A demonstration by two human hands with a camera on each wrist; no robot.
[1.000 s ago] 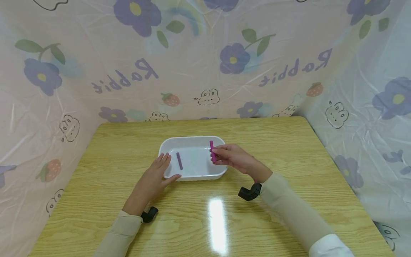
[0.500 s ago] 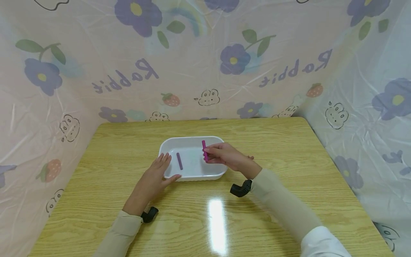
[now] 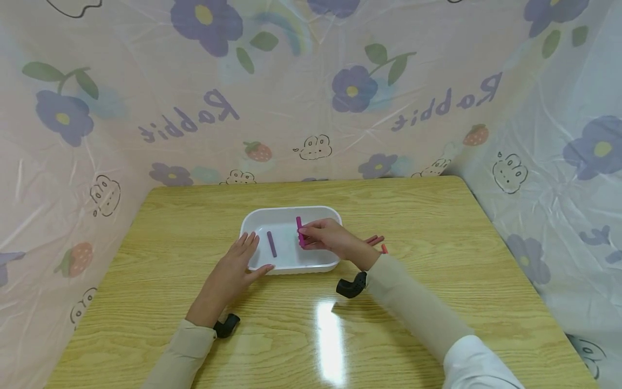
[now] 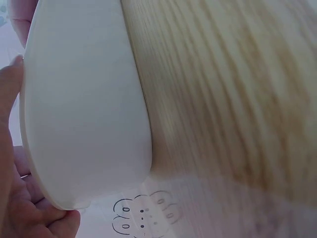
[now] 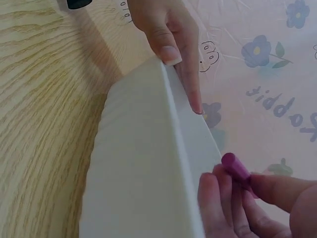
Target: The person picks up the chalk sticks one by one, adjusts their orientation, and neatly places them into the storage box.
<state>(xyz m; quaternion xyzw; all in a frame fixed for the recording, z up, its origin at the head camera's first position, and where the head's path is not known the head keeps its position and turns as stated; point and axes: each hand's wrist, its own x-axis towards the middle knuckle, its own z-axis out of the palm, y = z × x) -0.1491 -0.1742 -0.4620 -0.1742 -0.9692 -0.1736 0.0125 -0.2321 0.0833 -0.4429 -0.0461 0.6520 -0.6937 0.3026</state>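
A white oblong tray [image 3: 291, 209] lies on the table, its outer wall [image 4: 84, 99] filling much of the left wrist view. At its left end rests my left hand [image 3: 230, 273], fingers spread over the rim and thumb on the front edge. Between thumb and fingertips, my right hand [image 3: 335, 239] pinches a plain magenta round stick [image 3: 299, 222], crayon-sized, upright over the tray's middle. The flat end of this magenta stick [image 5: 229, 159] shows in the right wrist view. Inside the tray, near the left fingers, lies a dull purple stick [image 3: 271, 244].
Right of the tray, partly behind my right wrist, lie brownish-red sticks [image 3: 374, 240] and a red-orange stick [image 3: 384, 248] on the wooden table [image 3: 413, 210]. Patterned curtains [image 3: 291, 108] enclose the table at the back and sides.
My right hand has moved left with the magenta stick, from the tray's right end to its middle. The sticks at the right have come into sight. My left hand stays put.
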